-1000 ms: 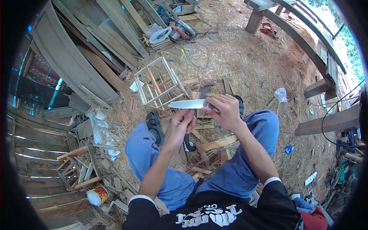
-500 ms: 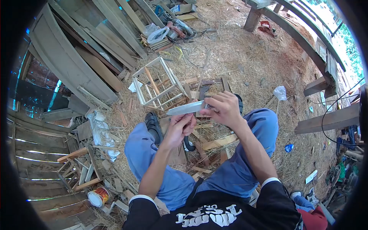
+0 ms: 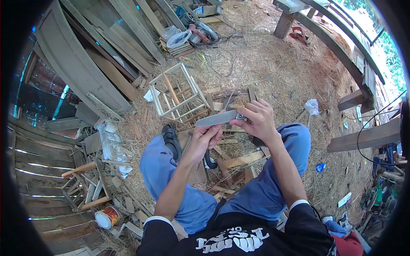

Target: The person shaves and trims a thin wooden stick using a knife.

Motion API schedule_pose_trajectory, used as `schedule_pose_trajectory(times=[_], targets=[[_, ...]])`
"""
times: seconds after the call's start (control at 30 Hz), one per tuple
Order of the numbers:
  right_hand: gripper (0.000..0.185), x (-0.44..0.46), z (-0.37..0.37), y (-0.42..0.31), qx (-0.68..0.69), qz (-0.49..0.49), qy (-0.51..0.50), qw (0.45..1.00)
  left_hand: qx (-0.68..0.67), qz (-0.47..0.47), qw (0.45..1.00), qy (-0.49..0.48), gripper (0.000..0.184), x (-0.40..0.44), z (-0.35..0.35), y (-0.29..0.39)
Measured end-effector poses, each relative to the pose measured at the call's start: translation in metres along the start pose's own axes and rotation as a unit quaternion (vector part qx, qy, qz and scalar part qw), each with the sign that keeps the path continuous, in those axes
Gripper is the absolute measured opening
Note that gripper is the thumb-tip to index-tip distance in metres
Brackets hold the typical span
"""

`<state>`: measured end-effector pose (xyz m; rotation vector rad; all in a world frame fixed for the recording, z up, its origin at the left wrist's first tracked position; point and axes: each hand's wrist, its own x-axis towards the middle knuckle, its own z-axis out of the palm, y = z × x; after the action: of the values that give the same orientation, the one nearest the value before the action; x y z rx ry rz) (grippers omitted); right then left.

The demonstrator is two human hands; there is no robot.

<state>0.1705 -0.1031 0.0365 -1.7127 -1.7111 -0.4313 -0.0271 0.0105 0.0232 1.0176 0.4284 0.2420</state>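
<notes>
My right hand (image 3: pixel 259 120) is closed around the handle of a knife (image 3: pixel 215 119), its broad grey blade pointing left. Just below the blade, my left hand (image 3: pixel 205 140) pinches a thin stick (image 3: pixel 230 99) that slants up past the blade. The blade lies across the stick close to my left fingertips; whether the edge touches it I cannot tell. Both hands are above the ground between my bent knees. Beyond them stands a small frame of light wooden strips (image 3: pixel 179 96).
Wood offcuts (image 3: pixel 243 159) and shavings cover the ground between my feet. Long boards (image 3: pixel 81 59) lean at the upper left. A paint can (image 3: pixel 106 217) lies at the lower left near a small wooden stool (image 3: pixel 87 187). Timber benches (image 3: pixel 333 47) stand at the upper right.
The knife and my right hand have shifted a little to the right. My left hand has moved slightly right too, and the thin stick now shows above the blade.
</notes>
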Motion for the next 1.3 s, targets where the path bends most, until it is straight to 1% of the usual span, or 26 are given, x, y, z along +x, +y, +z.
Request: schedule_pose_trajectory(times=[0.1, 0.2, 0.23, 0.3, 0.4, 0.5, 0.53, 0.63, 0.67, 0.77, 0.8, 0.9, 0.93, 1.03, 1.13, 1.23, 1.3], targets=[[0.033, 0.002, -0.003, 0.0, -0.005, 0.0, -0.007, 1.0, 0.003, -0.005, 1.0, 0.005, 0.047, 0.001, -0.002, 0.0], [0.026, 0.002, 0.0, 0.013, 0.011, 0.032, 0.104, 0.994, 0.022, -0.002, 1.0, 0.013, 0.045, -0.006, -0.002, 0.005], [0.025, 0.003, -0.007, 0.023, -0.004, 0.121, 0.11, 0.987, 0.033, 0.001, 0.999, 0.016, 0.044, -0.01, -0.003, 0.007], [0.022, 0.002, -0.028, 0.043, -0.036, 0.297, 0.12, 0.947, 0.037, 0.003, 0.999, 0.0, 0.043, -0.014, -0.006, 0.0], [0.025, -0.008, -0.029, 0.044, -0.071, 0.221, 0.085, 0.969, 0.026, 0.017, 0.999, -0.006, 0.042, -0.01, -0.013, -0.012], [0.025, -0.015, -0.009, 0.022, 0.009, 0.149, 0.08, 0.986, 0.01, 0.039, 0.999, 0.014, 0.04, -0.008, -0.021, -0.011], [0.026, -0.011, -0.008, 0.015, 0.045, 0.131, 0.047, 0.989, 0.001, 0.045, 0.999, 0.021, 0.04, -0.008, -0.021, -0.012], [0.027, -0.008, 0.006, 0.008, 0.069, 0.09, 0.004, 0.993, -0.028, 0.064, 0.996, 0.05, 0.039, -0.006, -0.009, -0.01], [0.028, -0.007, 0.008, 0.004, 0.085, 0.095, -0.046, 0.991, -0.042, 0.067, 0.996, 0.043, 0.039, -0.005, -0.006, -0.007], [0.027, -0.001, 0.017, -0.007, 0.134, 0.039, -0.072, 0.988, -0.03, 0.06, 0.995, 0.078, 0.038, 0.006, -0.013, -0.021], [0.028, 0.0, 0.021, -0.012, 0.143, 0.026, -0.065, 0.987, -0.048, 0.063, 0.994, 0.079, 0.04, 0.006, -0.007, -0.017], [0.032, 0.004, 0.027, -0.019, 0.175, 0.02, -0.064, 0.982, -0.082, 0.05, 0.993, 0.073, 0.041, 0.011, -0.01, -0.02], [0.032, 0.004, 0.028, -0.018, 0.166, 0.017, -0.063, 0.984, -0.081, 0.055, 0.993, 0.061, 0.044, 0.011, -0.012, -0.02], [0.029, 0.006, 0.022, -0.016, 0.098, 0.002, -0.089, 0.991, -0.064, 0.053, 0.994, 0.077, 0.047, 0.01, -0.011, -0.019], [0.031, 0.004, 0.019, -0.013, 0.067, -0.007, -0.101, 0.993, -0.056, 0.037, 0.995, 0.068, 0.05, 0.006, -0.009, -0.018], [0.033, 0.0, 0.017, -0.011, 0.053, -0.021, -0.091, 0.994, -0.037, 0.032, 0.998, 0.035, 0.049, 0.003, -0.011, -0.014], [0.033, 0.0, 0.014, -0.009, 0.048, -0.022, -0.08, 0.995, -0.05, 0.032, 0.998, 0.022, 0.047, 0.001, -0.011, -0.013]])
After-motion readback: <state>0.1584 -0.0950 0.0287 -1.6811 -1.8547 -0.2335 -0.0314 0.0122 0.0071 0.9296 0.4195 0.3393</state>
